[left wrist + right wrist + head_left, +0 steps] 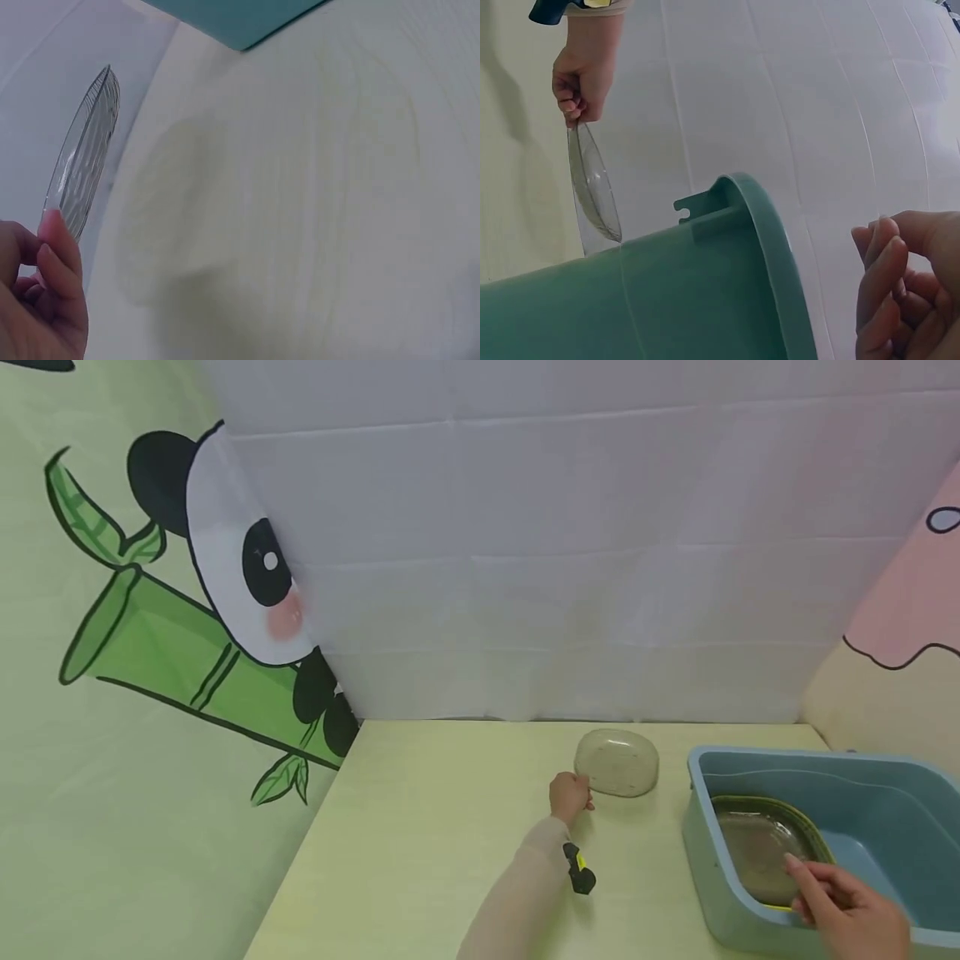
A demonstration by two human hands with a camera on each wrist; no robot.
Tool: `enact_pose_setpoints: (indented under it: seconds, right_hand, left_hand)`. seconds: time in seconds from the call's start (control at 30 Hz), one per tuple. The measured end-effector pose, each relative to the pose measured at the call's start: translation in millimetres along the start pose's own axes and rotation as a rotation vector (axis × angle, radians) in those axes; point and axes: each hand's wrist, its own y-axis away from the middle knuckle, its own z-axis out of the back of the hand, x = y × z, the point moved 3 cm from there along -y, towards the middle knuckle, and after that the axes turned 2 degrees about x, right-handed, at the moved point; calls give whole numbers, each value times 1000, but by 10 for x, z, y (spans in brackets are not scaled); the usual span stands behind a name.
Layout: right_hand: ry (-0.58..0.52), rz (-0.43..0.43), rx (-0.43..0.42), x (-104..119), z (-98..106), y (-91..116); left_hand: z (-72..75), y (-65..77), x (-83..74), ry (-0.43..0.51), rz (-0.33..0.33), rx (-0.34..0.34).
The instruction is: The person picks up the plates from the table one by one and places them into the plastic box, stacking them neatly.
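My left hand [570,797] pinches the near-left edge of a clear, rounded-rectangular plate [617,763] between thumb and fingers. In the left wrist view this see-through plate [84,154] is held up on edge, its shadow on the tabletop. The right wrist view shows the clear plate [594,184] hanging from the left hand [583,79], beside the tub. My right hand [855,906] is over the near side of the blue tub [701,843], fingers loosely curled with nothing between them. Inside the tub, a dark, glossy dish with a green rim [761,852] leans at the left wall.
The pale yellow table [420,827] stretches to the left of the tub. A white sheet [525,568] hangs behind it. On the left is a green wall covering [135,827] with a panda and bamboo picture.
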Motion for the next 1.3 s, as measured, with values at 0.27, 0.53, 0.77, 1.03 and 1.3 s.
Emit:
enact_pose_setpoints:
  seconds: [0.27, 0.53, 0.77, 1.03, 1.3]
  right_hand:
    - [45, 105, 56, 109, -103, 39]
    - [28, 124, 131, 135, -191, 98]
    - [48, 154, 124, 175, -244, 156]
    - [78, 180, 139, 221, -318, 266]
    - [82, 251, 166, 250, -408, 412]
  left_hand:
    - [434, 130, -317, -127, -146, -14]
    - [969, 323, -344, -238, -284, 11]
    - [1432, 516, -344, -261, -367, 64]
    - [1794, 723, -355, -271, -434, 136]
    - [1914, 886, -218, -383, -566, 283]
